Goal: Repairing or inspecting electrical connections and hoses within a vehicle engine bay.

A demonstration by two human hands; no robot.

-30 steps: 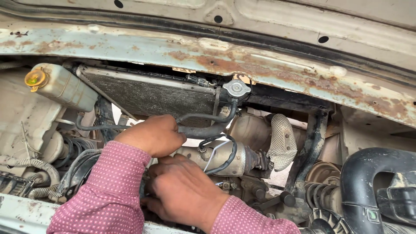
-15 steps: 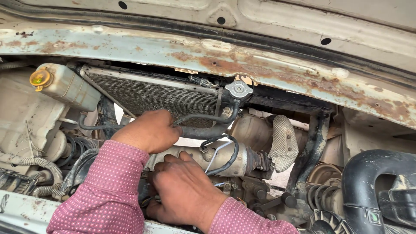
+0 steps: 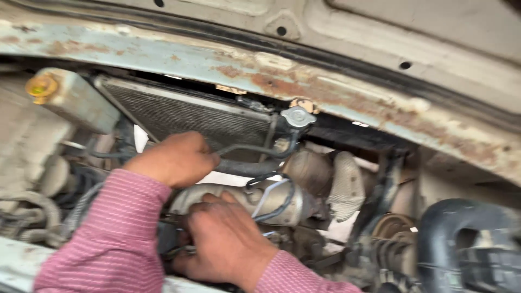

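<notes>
Beneath the rusted panel edge (image 3: 304, 81), the radiator (image 3: 206, 116) is sitting behind both hands: the left hand (image 3: 173, 160), unmoved since before, is gripping the black hose (image 3: 247, 167), the right hand (image 3: 228, 244) is closing lower beside the metal cylinder (image 3: 271, 198).

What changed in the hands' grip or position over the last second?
Little changed: the left hand stays closed around the black rubber hose before the dark finned radiator; the right hand stays low beside the silver metal cylinder. Only the camera view shifted slightly.
</notes>
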